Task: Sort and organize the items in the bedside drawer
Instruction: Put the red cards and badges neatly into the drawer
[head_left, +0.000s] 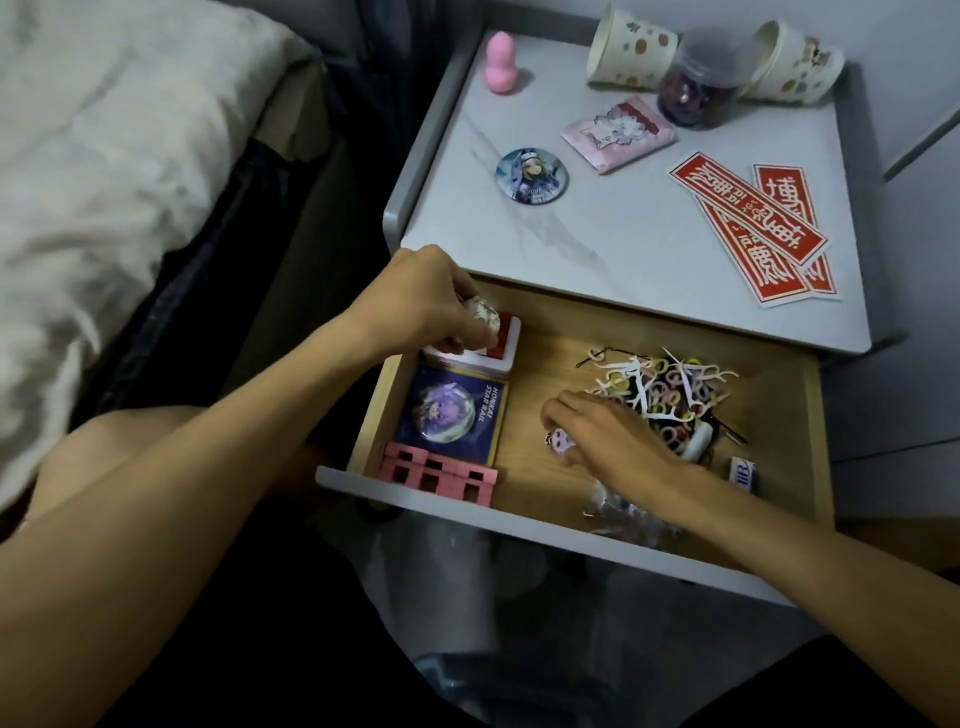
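Pinched between thumb and fingertips, a small round patterned piece (480, 312) sat in the left hand (431, 301), just above the red-and-white box (498, 348) in the back left corner of the drawer (545, 364). The right hand (608, 441) lay low on the drawer floor, fingers bent over a little pink charm (560, 446); whether that grip had closed on the charm or only covered it could not be told. Just beyond its knuckles was a tangle of hair ties and clips (670, 395). A blue badge card (452, 410) and a pink block frame (441, 475) lined the left side. The likely risks: the round piece, held only at its edge, could slip and roll off the box, and the right wrist, if drawn back carelessly, could drag loose ties across the bare wood. More things waited on the counter (597, 234)
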